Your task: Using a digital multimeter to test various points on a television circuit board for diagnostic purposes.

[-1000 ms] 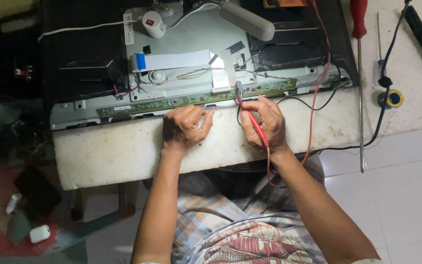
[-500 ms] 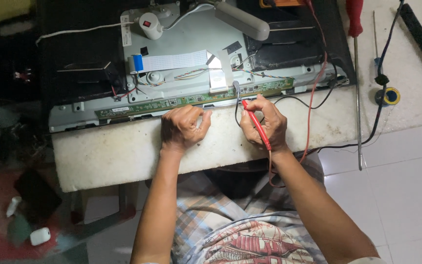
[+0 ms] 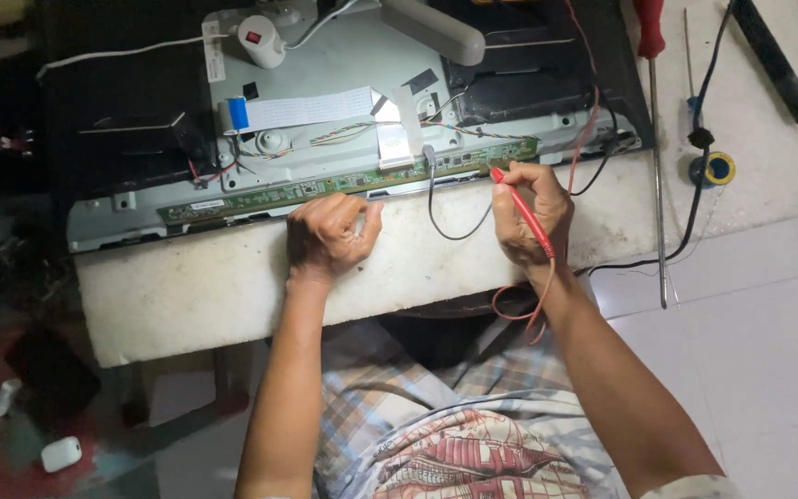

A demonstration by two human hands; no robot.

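risk: red probe [image 3: 521, 205] tip could slip along the green circuit strip [image 3: 344, 184] and bridge contacts, since the grip is a light pinch.
right hand [image 3: 530, 214]: fingers pinching probe, centre-right.
left hand [image 3: 330, 236]: loosely curled, resting at strip edge.
strip: long, narrow, mid-frame.

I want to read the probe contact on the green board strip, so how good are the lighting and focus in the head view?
Head view: light is even and bright on the white foam slab and tiled floor, without harsh glare; the left side falls into dark, murky shadow. The right hand with the red probe and the green board strip are fairly sharp, but the probe tip is too small to judge contact. The left hand is clear.
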